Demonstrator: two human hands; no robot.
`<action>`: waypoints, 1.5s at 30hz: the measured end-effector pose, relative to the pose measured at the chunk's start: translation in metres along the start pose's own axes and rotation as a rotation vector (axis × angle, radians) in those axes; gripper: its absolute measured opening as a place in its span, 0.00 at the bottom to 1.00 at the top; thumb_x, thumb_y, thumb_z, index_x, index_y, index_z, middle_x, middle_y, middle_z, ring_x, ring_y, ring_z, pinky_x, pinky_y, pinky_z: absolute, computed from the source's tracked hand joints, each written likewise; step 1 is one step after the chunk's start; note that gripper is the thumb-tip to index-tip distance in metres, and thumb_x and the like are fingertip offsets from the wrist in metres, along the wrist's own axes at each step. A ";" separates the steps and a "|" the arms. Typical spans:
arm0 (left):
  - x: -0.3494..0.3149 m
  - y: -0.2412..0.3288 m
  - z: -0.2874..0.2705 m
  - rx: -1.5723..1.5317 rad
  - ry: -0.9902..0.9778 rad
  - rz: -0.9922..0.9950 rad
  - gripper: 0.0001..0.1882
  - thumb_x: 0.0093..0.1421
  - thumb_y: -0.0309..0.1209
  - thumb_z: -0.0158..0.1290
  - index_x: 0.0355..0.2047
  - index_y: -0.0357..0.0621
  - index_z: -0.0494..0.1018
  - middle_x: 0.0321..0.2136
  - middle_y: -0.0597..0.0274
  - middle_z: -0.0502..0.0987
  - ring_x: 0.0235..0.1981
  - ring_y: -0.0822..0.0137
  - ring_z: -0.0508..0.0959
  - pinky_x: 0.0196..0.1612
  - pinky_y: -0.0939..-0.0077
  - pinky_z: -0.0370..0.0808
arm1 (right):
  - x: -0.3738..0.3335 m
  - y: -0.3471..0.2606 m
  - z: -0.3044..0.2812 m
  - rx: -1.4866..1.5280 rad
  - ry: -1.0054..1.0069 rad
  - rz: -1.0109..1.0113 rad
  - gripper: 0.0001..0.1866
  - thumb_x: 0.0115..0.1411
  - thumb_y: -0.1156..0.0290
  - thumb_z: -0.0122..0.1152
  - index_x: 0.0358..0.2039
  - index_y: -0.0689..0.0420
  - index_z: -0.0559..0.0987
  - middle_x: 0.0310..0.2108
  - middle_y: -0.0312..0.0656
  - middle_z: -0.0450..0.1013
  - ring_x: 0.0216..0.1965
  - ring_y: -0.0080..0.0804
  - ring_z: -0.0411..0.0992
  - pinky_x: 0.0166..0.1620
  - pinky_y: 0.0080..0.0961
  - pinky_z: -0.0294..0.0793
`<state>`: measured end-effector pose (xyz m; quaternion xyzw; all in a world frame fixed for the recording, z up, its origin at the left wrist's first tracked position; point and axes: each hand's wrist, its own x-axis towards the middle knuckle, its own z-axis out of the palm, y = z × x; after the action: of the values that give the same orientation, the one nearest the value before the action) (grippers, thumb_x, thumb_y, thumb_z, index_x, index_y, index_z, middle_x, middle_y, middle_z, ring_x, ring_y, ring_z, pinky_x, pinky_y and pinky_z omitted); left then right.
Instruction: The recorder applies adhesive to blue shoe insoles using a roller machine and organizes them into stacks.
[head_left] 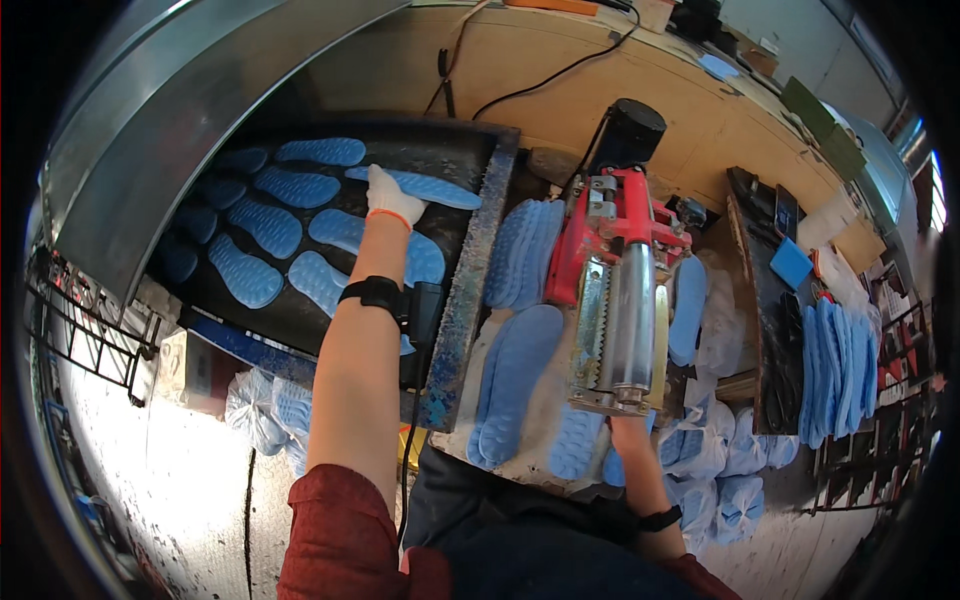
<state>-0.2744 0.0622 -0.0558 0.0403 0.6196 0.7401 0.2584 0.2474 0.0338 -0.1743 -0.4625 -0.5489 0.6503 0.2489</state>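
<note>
White glove fabric with an orange cuff covers the left hand (392,199), its fingers closed around the left part of 1 blue insole (445,190), seen nearly edge-on at the far right of the black tray (472,150), where textured blue insoles (266,228) lie spread out. The right hand (629,434) is partly hidden beneath the near end of the red-framed roller machine (632,200), so I cannot tell whether it grips anything; overlapping smooth insoles (530,355) lie between tray and machine.
</note>
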 end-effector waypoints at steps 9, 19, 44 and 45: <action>-0.110 0.052 -0.013 -0.021 -0.285 0.155 0.37 0.68 0.46 0.46 0.68 0.36 0.51 0.69 0.37 0.51 0.69 0.43 0.54 0.67 0.53 0.57 | -0.021 -0.073 -0.029 0.498 0.085 -0.150 0.25 0.65 0.77 0.53 0.63 0.59 0.67 0.52 0.39 0.74 0.49 0.28 0.73 0.51 0.24 0.72; -0.299 -0.002 -0.017 -0.032 -0.453 0.402 0.32 0.71 0.44 0.41 0.67 0.35 0.53 0.63 0.44 0.62 0.64 0.53 0.65 0.66 0.59 0.61 | -0.018 -0.109 -0.046 -0.502 0.456 -0.778 0.23 0.63 0.82 0.50 0.58 0.52 0.74 0.48 0.46 0.71 0.47 0.36 0.69 0.51 0.28 0.68; -0.279 -0.034 0.068 0.139 -0.799 0.449 0.40 0.71 0.58 0.28 0.72 0.41 0.41 0.70 0.42 0.47 0.71 0.49 0.50 0.72 0.58 0.46 | -0.012 -0.084 -0.065 -0.562 0.303 -0.528 0.30 0.54 0.77 0.66 0.59 0.57 0.70 0.48 0.51 0.72 0.47 0.49 0.72 0.50 0.35 0.73; -0.272 -0.040 0.067 0.137 -0.762 0.403 0.42 0.70 0.61 0.28 0.72 0.42 0.40 0.67 0.42 0.53 0.68 0.50 0.56 0.70 0.59 0.52 | -0.011 -0.069 -0.067 -0.690 0.338 -0.493 0.31 0.54 0.73 0.67 0.59 0.57 0.69 0.47 0.52 0.72 0.48 0.51 0.72 0.49 0.38 0.73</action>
<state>-0.0007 0.0089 -0.0068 0.4476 0.5074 0.6651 0.3159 0.2978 0.0762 -0.1036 -0.4736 -0.7789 0.2661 0.3135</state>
